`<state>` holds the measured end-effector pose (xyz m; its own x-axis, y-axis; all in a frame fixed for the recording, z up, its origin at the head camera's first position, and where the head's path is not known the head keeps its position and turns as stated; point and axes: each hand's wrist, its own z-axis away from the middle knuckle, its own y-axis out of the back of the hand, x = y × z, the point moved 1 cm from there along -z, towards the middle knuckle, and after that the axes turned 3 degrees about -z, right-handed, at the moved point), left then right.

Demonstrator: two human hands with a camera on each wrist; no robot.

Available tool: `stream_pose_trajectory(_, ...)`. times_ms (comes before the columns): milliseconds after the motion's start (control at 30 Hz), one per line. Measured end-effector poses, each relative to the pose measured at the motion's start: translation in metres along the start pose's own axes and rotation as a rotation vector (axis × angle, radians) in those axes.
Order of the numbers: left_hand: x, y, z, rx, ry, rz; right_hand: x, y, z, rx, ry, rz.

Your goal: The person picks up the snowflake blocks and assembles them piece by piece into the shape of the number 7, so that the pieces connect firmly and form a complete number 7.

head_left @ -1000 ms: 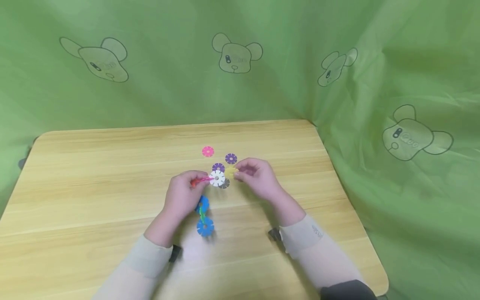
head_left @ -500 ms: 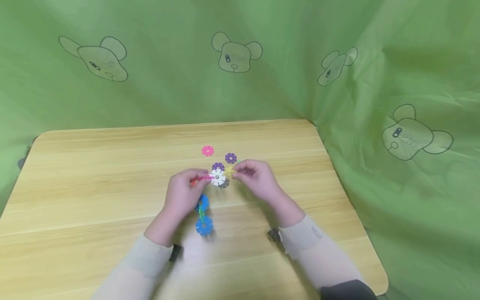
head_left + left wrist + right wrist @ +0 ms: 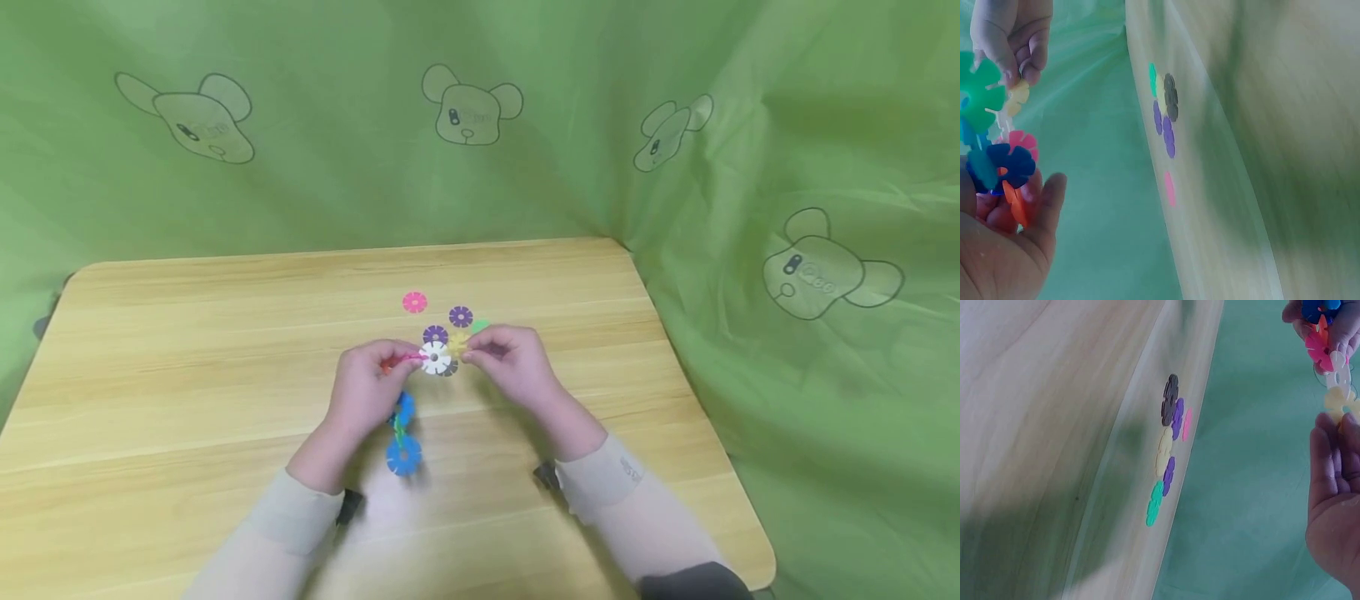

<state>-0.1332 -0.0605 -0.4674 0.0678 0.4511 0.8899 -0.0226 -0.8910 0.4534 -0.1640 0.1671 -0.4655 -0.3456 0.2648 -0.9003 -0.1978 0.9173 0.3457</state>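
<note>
My left hand (image 3: 367, 385) grips a chain of slotted snowflake discs above the table. The chain includes blue discs (image 3: 403, 467), a green disc (image 3: 985, 94), an orange disc (image 3: 1015, 203), a pink disc (image 3: 1316, 351) and a white disc (image 3: 426, 365) facing upward. Its blue end hangs below the palm in the head view. Thumb and fingertips of my right hand (image 3: 519, 363) pinch a yellow disc (image 3: 1335, 399) against the white one's right edge. Whether their slots are interlocked, I cannot tell. Fingers hide part of the orange and pink discs.
Loose discs lie beyond the hands on the wooden table (image 3: 187, 375): pink (image 3: 407, 303), two purple (image 3: 453, 317), green (image 3: 482, 324), dark grey (image 3: 1169, 403) and yellow (image 3: 1163, 453). A green curtain (image 3: 337, 183) surrounds the table's back and right side.
My right hand has shifted slightly left with the yellow disc, which has turned. A green disc on the table now shows behind that hand. The chain's blue end has swung a little left.
</note>
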Motion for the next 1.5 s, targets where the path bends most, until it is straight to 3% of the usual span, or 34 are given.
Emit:
stream_pose_trajectory(400,0.002,-0.003,0.0,0.014,-0.043,-0.003,-0.003,-0.003,0.002,0.005,-0.013,0.008)
stream_pose_trajectory(767,0.003,-0.005,-0.006,-0.07,-0.092,-0.122,0.006,-0.007,0.01,0.085,-0.012,-0.009)
stream_pose_trajectory(1000,0.007,-0.006,-0.005,-0.084,-0.223,-0.171,0.005,-0.011,0.012,0.102,0.102,0.026)
stream_pose_trajectory(1200,0.009,-0.012,-0.005,0.006,-0.315,-0.197,-0.001,-0.018,0.011,0.085,0.157,-0.005)
stream_pose_trajectory(1333,0.007,-0.012,-0.005,0.052,-0.303,-0.228,-0.002,-0.02,0.009,0.044,0.125,0.002)
stream_pose_trajectory(1500,0.004,-0.009,-0.005,0.029,-0.225,-0.275,0.002,-0.004,-0.003,-0.083,-0.007,0.066)
